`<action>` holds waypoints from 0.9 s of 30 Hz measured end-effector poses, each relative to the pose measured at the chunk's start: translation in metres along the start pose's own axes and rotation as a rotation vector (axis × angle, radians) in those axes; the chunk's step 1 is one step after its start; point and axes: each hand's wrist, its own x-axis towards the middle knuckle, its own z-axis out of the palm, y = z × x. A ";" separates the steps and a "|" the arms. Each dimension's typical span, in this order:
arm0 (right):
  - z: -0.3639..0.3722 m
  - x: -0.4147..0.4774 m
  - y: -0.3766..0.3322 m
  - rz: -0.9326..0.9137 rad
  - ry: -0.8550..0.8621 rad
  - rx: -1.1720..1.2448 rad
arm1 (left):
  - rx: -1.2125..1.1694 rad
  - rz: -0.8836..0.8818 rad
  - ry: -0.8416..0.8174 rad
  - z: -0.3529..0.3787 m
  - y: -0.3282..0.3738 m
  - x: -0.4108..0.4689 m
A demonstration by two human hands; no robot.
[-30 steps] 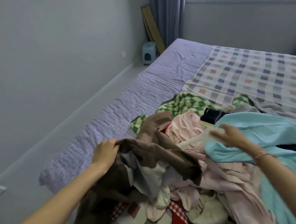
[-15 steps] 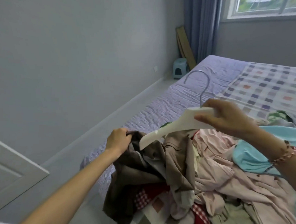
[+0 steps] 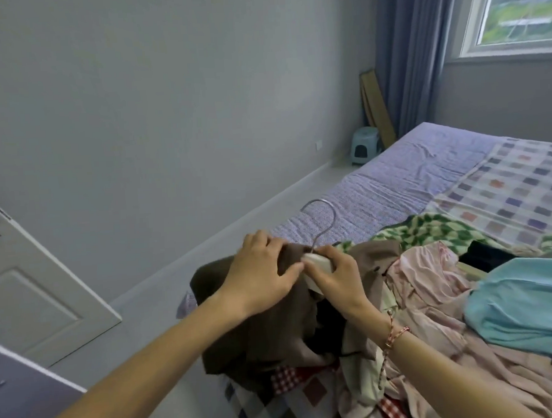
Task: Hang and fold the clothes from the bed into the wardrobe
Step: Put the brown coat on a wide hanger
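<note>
Now | left hand (image 3: 259,273) grips brown garment (image 3: 259,334) | right hand (image 3: 334,274) grips white hanger (image 3: 314,258)

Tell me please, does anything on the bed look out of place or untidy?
Nothing looks damaged or spilled. Only the clothes are untidy: a tangled, unfolded heap at the near end of the purple-sheeted bed, with the dark brown cloth garment draping over its corner.
</note>
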 end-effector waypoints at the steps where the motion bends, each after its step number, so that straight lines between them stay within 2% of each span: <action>1: 0.001 0.001 -0.002 -0.012 0.028 0.029 | 0.104 0.028 -0.038 0.000 -0.009 0.002; 2: 0.002 0.001 -0.004 -0.023 0.039 0.055 | 0.107 0.030 -0.080 0.001 -0.015 0.004; 6: 0.006 0.000 -0.007 -0.036 -0.003 0.078 | -0.150 -0.034 -0.258 0.006 -0.025 0.007; 9: -0.004 0.008 -0.008 -0.033 -0.099 0.037 | -0.306 -0.093 -0.286 0.007 -0.028 0.007; 11: -0.018 0.009 -0.004 -0.062 0.020 -0.008 | -0.364 -0.153 -0.254 0.007 -0.038 0.007; 14: -0.038 -0.020 0.016 -0.165 0.386 -0.093 | -0.480 -0.261 -0.169 0.006 -0.061 0.006; 15: -0.037 -0.039 0.027 -0.205 0.390 -0.139 | -0.507 -0.290 -0.140 0.006 -0.068 0.006; 16: -0.033 -0.057 0.038 -0.214 0.319 -0.162 | -0.527 -0.312 -0.115 0.004 -0.074 0.006; 18: -0.017 -0.079 0.057 -0.113 0.133 -0.166 | -0.554 -0.326 -0.076 0.002 -0.080 0.007; 20: 0.000 -0.078 0.067 -0.013 0.063 -0.227 | -0.587 -0.316 -0.052 -0.001 -0.082 0.007; 24: 0.029 -0.048 0.069 0.069 -0.211 -0.559 | -0.664 -0.218 -0.083 -0.010 -0.078 0.002; 26: 0.038 -0.038 0.076 0.083 -0.282 -0.671 | -0.681 -0.154 -0.133 -0.017 -0.076 -0.004; 27: 0.042 -0.035 0.076 0.113 -0.264 -0.663 | -0.690 -0.130 -0.148 -0.022 -0.077 -0.007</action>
